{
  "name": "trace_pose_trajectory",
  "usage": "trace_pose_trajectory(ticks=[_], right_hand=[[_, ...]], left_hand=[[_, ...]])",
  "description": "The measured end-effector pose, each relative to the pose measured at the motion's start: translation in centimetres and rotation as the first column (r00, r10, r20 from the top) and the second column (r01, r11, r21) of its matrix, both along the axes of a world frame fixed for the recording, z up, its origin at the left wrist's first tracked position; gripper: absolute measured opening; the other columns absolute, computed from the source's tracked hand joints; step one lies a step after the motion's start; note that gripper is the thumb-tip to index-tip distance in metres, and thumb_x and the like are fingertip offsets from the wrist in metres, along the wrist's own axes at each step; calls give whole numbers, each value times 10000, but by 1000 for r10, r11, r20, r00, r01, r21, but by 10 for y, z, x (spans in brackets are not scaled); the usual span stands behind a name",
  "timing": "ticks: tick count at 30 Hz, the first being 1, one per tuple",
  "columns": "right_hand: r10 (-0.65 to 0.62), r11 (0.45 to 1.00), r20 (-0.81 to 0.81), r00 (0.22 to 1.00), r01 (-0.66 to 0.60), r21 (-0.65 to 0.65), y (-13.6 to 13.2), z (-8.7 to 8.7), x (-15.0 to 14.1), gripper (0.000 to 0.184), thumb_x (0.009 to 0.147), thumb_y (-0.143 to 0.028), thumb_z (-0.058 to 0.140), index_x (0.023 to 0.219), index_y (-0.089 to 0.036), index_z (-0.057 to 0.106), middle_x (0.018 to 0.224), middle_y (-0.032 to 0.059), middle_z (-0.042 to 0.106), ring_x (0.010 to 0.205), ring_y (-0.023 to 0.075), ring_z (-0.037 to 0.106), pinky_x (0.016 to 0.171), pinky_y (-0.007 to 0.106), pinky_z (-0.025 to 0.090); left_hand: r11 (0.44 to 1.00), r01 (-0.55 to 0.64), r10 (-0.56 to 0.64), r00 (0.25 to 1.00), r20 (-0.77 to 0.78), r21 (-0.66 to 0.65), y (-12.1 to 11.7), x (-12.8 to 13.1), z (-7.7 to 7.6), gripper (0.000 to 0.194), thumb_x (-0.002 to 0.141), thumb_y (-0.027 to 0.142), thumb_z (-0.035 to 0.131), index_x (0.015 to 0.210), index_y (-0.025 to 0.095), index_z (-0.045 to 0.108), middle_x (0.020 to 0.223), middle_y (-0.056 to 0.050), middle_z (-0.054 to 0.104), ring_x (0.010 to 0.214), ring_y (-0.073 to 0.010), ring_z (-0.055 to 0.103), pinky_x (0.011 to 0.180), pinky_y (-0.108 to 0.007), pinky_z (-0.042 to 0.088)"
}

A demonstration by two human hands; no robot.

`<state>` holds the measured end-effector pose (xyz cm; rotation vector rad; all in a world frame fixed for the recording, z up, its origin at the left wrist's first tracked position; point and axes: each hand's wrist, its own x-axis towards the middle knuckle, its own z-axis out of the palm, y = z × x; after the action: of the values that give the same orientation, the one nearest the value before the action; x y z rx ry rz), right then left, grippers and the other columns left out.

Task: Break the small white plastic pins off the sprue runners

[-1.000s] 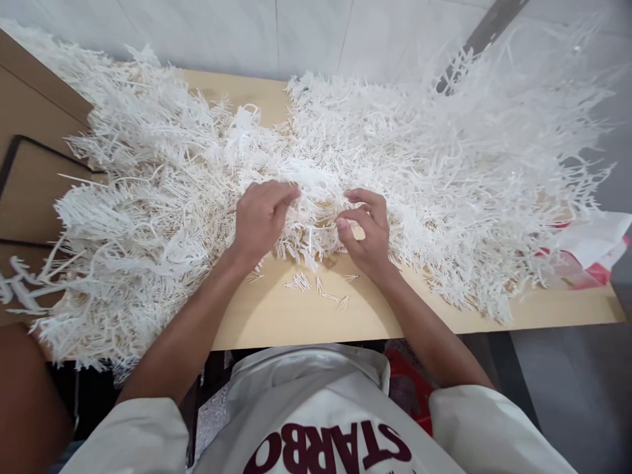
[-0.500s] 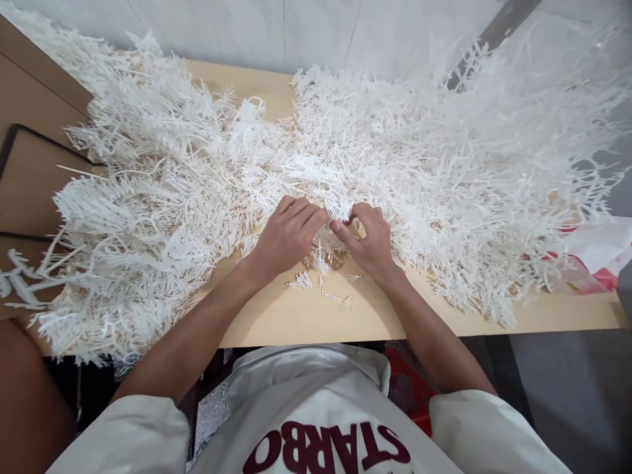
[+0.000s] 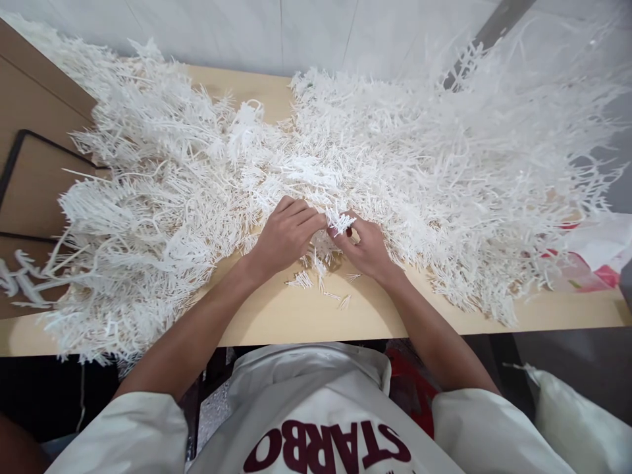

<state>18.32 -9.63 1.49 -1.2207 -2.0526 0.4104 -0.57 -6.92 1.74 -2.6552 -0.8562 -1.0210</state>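
Note:
A huge tangled heap of thin white plastic sprue pieces [image 3: 395,158] covers most of a light wooden table [image 3: 306,316]. My left hand [image 3: 284,234] and my right hand [image 3: 365,247] meet at the heap's near edge. Together their curled fingers pinch a small white comb-like cluster [image 3: 340,221] held just above the table. A few small broken-off white bits [image 3: 316,286] lie on the bare wood right below my hands.
A black-framed brown board [image 3: 29,184] sits at the left. A red and white plastic bag [image 3: 587,263] lies at the table's right end. A white bag [image 3: 577,421] shows at lower right and something red [image 3: 409,388] under the table. A tiled wall runs behind.
My hands came together from apart and slid toward me. They now lift a small cluster clear of the heap. The white bag at lower right has come into view.

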Motion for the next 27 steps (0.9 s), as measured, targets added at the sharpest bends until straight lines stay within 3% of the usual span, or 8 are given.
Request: trace_pose_trajectory(ticks=[5, 9, 16, 27], right_hand=[[68, 998, 43, 997, -69, 11, -2, 7, -2, 159, 753, -166, 500, 601, -185, 458, 547, -54, 410, 511, 60, 355, 526, 209, 292], [108, 984, -57, 993, -115, -138, -5, 16, -4, 188, 741, -189, 495, 573, -184, 411, 512, -69, 325, 476, 44, 273, 477, 201, 237], [162, 870, -290, 943, -275, -409, -2, 19, 2, 306, 822, -324, 525, 590, -183, 384, 554, -62, 270, 503, 40, 223, 450, 201, 185], [152, 779, -454, 878, -389, -492, 1, 15, 3, 459, 791, -533, 567, 564, -180, 383, 546, -63, 257, 498, 39, 215, 437, 213, 152]], left_hand=[[998, 23, -22, 1000, -19, 53, 3, -2, -1, 167, 886, 75, 423, 785, 187, 496, 659, 14, 562, 693, -134, 481, 720, -296, 361], [999, 36, -37, 999, 7, 37, 8, -4, -2, 224, 890, 46, 385, 765, 193, 501, 617, 26, 525, 641, -113, 471, 681, -275, 352], [999, 40, -43, 991, 123, 23, 9, -4, 2, 229, 908, 79, 399, 724, 190, 477, 607, 45, 533, 594, -86, 475, 684, -272, 356], [999, 13, -23, 978, 207, 52, 7, -3, 4, 239, 922, 104, 402, 710, 191, 470, 599, 53, 542, 571, -79, 478, 660, -284, 343]])
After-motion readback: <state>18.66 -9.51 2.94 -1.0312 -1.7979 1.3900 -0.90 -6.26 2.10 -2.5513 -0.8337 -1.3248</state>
